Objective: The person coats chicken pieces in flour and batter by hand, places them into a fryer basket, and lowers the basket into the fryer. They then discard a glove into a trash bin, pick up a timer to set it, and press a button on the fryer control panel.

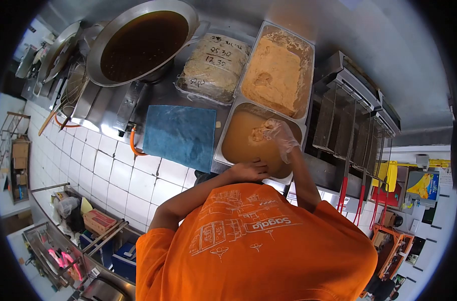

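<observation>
My right hand [282, 139], in a clear plastic glove, is closed around a wet, batter-coated piece [259, 133] just above the brownish liquid. That liquid fills a metal tray [229, 123]. My left hand [249, 171] is bare and rests at the near edge of the same tray, its fingers apart and nothing in them. Directly behind stands a second metal tray [308, 64] holding orange-tinted flour [276, 70] with a hollow in its surface.
A wrapped, hand-marked package [213, 65] lies left of the flour tray. A blue cloth [179, 134] hangs over the counter edge. Farther left is a large pan [94, 62] of dark liquid. Wire fryer baskets [338, 123] with red handles stand at the right.
</observation>
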Available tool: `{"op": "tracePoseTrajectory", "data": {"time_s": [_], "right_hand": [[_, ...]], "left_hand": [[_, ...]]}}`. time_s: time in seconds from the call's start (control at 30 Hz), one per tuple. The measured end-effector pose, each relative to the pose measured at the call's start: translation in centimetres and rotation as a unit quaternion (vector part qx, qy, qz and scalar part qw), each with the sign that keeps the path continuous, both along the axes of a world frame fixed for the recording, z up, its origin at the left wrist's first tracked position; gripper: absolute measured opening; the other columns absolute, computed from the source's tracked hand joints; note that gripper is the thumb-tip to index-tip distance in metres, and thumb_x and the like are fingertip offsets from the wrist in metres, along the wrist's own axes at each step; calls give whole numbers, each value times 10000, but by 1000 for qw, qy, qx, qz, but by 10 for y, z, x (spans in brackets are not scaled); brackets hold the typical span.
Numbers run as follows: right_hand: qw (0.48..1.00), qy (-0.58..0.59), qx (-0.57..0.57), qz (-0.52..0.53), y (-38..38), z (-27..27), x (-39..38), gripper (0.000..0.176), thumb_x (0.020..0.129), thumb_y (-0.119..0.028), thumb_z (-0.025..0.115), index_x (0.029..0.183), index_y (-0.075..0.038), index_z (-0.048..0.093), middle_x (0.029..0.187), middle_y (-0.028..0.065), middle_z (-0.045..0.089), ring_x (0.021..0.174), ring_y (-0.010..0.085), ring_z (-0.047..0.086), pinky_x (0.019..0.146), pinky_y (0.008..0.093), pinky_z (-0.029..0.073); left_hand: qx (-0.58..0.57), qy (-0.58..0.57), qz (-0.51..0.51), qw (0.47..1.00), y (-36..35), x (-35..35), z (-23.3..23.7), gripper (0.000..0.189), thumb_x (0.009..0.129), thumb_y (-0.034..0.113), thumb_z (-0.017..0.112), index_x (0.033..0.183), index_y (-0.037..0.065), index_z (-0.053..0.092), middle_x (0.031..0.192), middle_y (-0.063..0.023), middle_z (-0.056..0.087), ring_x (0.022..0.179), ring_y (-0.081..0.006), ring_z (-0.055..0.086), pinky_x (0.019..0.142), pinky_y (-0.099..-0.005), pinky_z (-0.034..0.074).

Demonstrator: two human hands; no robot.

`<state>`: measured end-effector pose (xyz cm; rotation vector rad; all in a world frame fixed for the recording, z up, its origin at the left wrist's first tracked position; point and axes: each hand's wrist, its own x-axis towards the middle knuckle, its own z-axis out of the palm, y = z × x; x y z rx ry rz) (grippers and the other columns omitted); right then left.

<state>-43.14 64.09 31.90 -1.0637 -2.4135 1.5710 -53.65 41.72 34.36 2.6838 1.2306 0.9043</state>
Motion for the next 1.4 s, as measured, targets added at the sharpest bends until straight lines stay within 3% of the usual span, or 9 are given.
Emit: {"op": "tracePoseTrajectory", "data": {"time_s": [0.7, 0.77, 0.87, 0.97, 1.03, 1.07, 1.2, 1.27, 1.4], "right_hand": [[973, 54, 203, 92, -8, -25, 26, 272, 845, -141, 733, 1057, 1, 638, 775, 16, 661, 637, 77, 563, 616, 251, 494], [994, 35, 101, 27, -39, 49, 8, 221, 856, -151, 723, 1014, -19, 642, 753, 9, 658, 622, 80, 577, 607, 254, 499], [882, -77, 405, 227, -30, 49, 9, 200, 875, -182, 707, 981, -29, 635, 737, -5, 652, 607, 93, 594, 596, 266, 508], [631, -172, 648, 390, -20, 48, 4, 193, 893, -212, 691, 949, -39, 628, 721, -20, 646, 591, 106, 610, 585, 277, 517], [960, -49, 215, 171, -7, 83, -11, 233, 935, -252, 634, 1006, -30, 634, 754, 20, 652, 655, 123, 633, 660, 297, 526], [998, 23, -43, 31, 3, 96, -19, 261, 956, -272, 606, 1035, -26, 637, 770, 40, 656, 687, 131, 644, 697, 307, 531], [989, 96, 17, -107, 56, 82, -29, 481, 960, -422, 544, 1169, 4, 621, 958, 153, 677, 942, 252, 659, 836, 383, 517], [966, -19, 207, -156, 91, 73, -49, 617, 927, -528, 555, 1200, 23, 593, 968, 206, 661, 944, 285, 642, 818, 408, 506], [918, -374, 127, 39, 129, 49, -61, 667, 910, -564, 536, 1238, 16, 569, 1079, 201, 670, 982, 337, 640, 871, 451, 485]], "left_hand": [[-25, 11, -13, 1000, 2, 2, -5, 286, 828, 227, 600, 1098, 134, 604, 1030, -30, 589, 1070, -210, 562, 944, -358, 449], [-25, -2, -9, 1000, 1, 3, -7, 290, 822, 230, 596, 1095, 132, 605, 1052, -36, 592, 1087, -212, 560, 951, -358, 447], [-47, 4, -15, 999, 1, 2, -4, 295, 824, 237, 593, 1098, 128, 607, 1090, -47, 595, 1108, -218, 558, 964, -359, 442], [-59, 7, -15, 998, 0, -1, 2, 301, 826, 248, 594, 1098, 122, 610, 1111, -57, 593, 1119, -227, 556, 976, -364, 436], [-59, 3, -15, 998, -1, -1, 3, 298, 827, 251, 593, 1093, 118, 612, 1112, -60, 591, 1127, -230, 551, 985, -369, 429], [-59, 1, -15, 998, -1, -1, 2, 294, 830, 251, 591, 1090, 116, 612, 1108, -60, 590, 1134, -230, 547, 990, -370, 424], [-81, -5, -23, 996, -1, 0, 7, 279, 829, 239, 596, 1078, 113, 614, 1094, -55, 587, 1159, -226, 528, 1012, -375, 406], [-64, 11, -13, 998, -1, 2, 3, 280, 826, 234, 603, 1080, 118, 619, 1094, -49, 586, 1164, -222, 521, 1028, -376, 397], [-72, 3, -11, 997, 2, 4, -5, 286, 819, 234, 620, 1085, 132, 628, 1081, -35, 583, 1155, -218, 525, 1044, -383, 393]]}}
